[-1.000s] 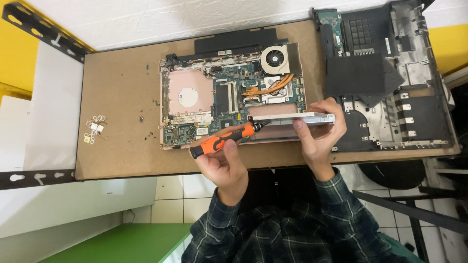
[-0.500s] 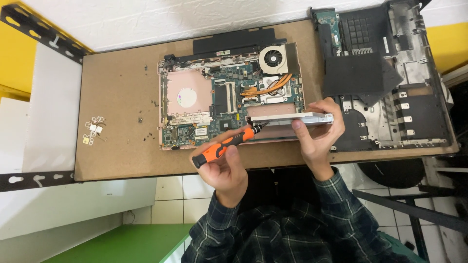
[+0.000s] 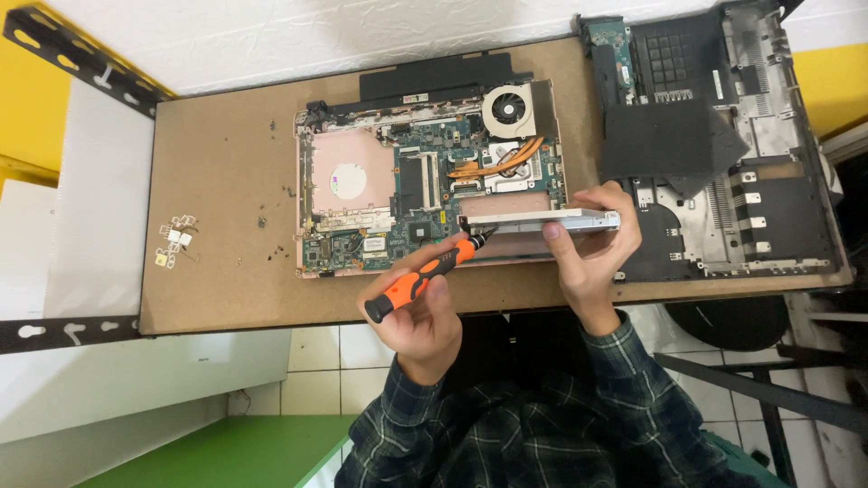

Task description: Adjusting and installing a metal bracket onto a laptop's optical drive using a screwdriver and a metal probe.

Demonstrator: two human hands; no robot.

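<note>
Item: opened laptop base, circuit board exposed, lying on the brown board table; all places are given from it. Your left hand, just off its near edge, is closed around an orange-and-black screwdriver, whose tip points at the near left corner of the slim silver drive. Your right hand, at the base's near right corner, clamps that drive between thumb and fingers; the drive lies along the base's near right part. A round fan sits in its far right corner, with copper heat pipes beside it. Right of the base: a detached dark laptop cover. Left of it: loose screws and small white clips.
</note>
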